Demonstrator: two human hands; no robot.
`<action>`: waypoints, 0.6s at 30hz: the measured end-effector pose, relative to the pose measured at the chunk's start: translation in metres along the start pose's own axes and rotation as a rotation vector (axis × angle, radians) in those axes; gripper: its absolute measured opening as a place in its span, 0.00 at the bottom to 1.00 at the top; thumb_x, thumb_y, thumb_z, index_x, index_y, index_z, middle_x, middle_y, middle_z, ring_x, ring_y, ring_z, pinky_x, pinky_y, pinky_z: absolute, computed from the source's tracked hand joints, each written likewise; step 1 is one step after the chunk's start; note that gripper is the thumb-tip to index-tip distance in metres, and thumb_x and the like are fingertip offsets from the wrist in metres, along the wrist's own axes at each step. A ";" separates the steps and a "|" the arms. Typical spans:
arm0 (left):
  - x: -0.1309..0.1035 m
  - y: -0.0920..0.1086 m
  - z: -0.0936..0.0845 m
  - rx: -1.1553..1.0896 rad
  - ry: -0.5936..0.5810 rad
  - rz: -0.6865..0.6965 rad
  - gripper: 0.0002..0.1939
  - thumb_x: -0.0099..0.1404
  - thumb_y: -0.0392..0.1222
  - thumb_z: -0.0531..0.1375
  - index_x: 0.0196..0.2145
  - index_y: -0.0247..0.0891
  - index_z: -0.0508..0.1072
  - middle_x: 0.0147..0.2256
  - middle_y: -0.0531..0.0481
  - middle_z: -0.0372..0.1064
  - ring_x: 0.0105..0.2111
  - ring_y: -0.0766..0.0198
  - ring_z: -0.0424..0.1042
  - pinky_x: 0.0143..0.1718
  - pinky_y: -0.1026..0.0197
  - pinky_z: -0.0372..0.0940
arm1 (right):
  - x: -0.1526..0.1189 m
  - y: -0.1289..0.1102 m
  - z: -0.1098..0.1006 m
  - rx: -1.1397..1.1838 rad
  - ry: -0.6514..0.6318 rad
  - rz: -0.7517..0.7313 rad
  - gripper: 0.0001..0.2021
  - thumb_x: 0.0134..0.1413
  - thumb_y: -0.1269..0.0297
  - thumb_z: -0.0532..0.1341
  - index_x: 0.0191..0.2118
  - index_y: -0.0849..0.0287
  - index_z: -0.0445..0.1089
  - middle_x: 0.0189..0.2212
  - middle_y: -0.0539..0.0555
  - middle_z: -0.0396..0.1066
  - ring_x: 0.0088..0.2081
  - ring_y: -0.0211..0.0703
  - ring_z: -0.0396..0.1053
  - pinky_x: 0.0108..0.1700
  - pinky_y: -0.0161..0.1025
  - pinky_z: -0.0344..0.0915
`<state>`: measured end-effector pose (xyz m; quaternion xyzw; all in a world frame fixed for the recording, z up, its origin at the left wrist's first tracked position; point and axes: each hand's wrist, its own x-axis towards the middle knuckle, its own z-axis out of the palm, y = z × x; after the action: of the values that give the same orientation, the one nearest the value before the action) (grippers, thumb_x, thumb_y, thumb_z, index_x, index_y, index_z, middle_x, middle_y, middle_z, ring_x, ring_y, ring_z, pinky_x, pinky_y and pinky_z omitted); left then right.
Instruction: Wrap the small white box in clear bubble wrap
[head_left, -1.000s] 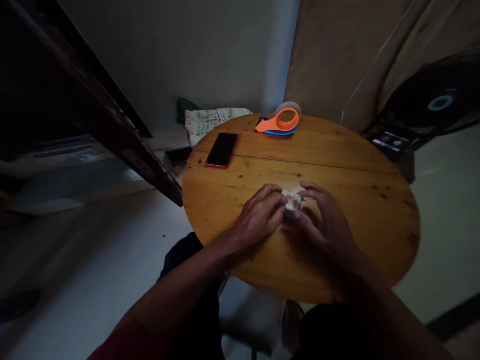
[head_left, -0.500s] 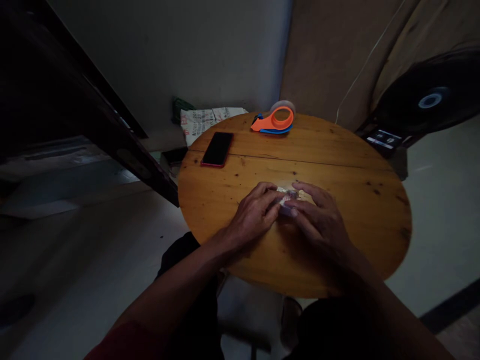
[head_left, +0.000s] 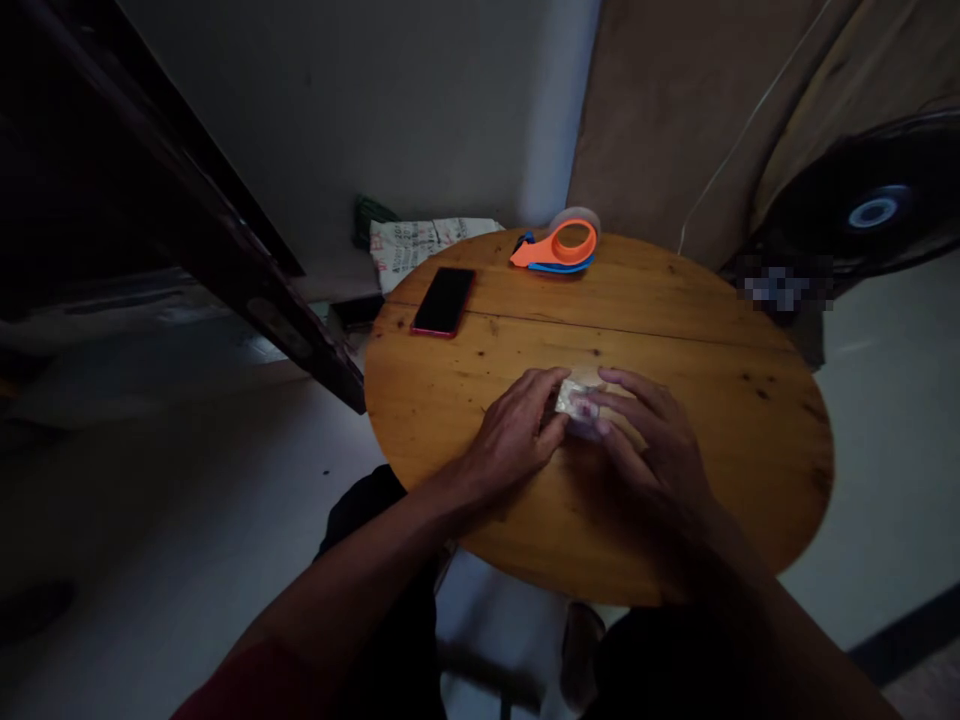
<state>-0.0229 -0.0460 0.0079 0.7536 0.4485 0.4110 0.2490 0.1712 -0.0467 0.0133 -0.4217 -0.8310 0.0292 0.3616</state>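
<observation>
A small, pale, shiny box-like packet [head_left: 576, 403] lies on the round wooden table [head_left: 517, 545], partly covered by fingers. It looks wrapped in clear film, with a reddish patch on top; its exact kind is too dim to make out. My left hand [head_left: 521, 420] grips the packet's left end, thumb at the near side and fingers at the far side. From the right, my right hand [head_left: 660, 430] reaches over it with fingers apart, the fingertips at its top and right edge.
An orange and blue tape dispenser [head_left: 559, 250] stands at the table's far edge. To its left lies a dark-screened phone [head_left: 444, 301] in a red case. A printed white sack [head_left: 420, 240] is behind the table, and a black fan [head_left: 874, 208] stands at the right.
My left fingers have drawn back from the packet's top to its left end, so more of its top shows. The right fingers stay near its right side. The view has shifted slightly.
</observation>
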 end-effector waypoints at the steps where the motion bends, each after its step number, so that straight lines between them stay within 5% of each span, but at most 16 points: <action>1: 0.000 0.000 0.000 0.002 0.000 -0.006 0.21 0.63 0.34 0.56 0.54 0.40 0.62 0.48 0.45 0.67 0.47 0.60 0.68 0.48 0.57 0.66 | 0.000 -0.001 -0.001 0.003 -0.009 -0.011 0.12 0.59 0.64 0.56 0.46 0.51 0.72 0.54 0.57 0.67 0.56 0.54 0.64 0.55 0.55 0.60; 4: 0.000 0.000 0.000 0.014 -0.003 -0.017 0.17 0.63 0.35 0.56 0.50 0.40 0.64 0.46 0.47 0.67 0.44 0.62 0.69 0.47 0.58 0.67 | 0.000 -0.002 -0.001 -0.007 -0.033 -0.031 0.09 0.58 0.63 0.58 0.42 0.53 0.74 0.54 0.57 0.67 0.56 0.55 0.64 0.55 0.55 0.60; 10: 0.000 0.000 -0.002 0.051 -0.004 0.056 0.08 0.63 0.32 0.56 0.40 0.40 0.68 0.47 0.47 0.67 0.47 0.61 0.68 0.49 0.58 0.66 | 0.001 -0.001 0.002 -0.027 -0.060 -0.002 0.14 0.60 0.63 0.56 0.50 0.53 0.70 0.52 0.57 0.70 0.56 0.54 0.65 0.56 0.55 0.59; 18: 0.000 0.001 -0.003 0.060 -0.017 0.067 0.10 0.64 0.32 0.55 0.41 0.39 0.71 0.48 0.46 0.66 0.49 0.61 0.68 0.51 0.57 0.66 | 0.001 -0.003 0.000 -0.006 -0.055 0.029 0.20 0.60 0.61 0.55 0.57 0.53 0.64 0.54 0.59 0.67 0.57 0.55 0.63 0.58 0.56 0.57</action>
<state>-0.0249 -0.0464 0.0096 0.7788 0.4330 0.3991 0.2163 0.1689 -0.0480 0.0144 -0.4338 -0.8346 0.0435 0.3367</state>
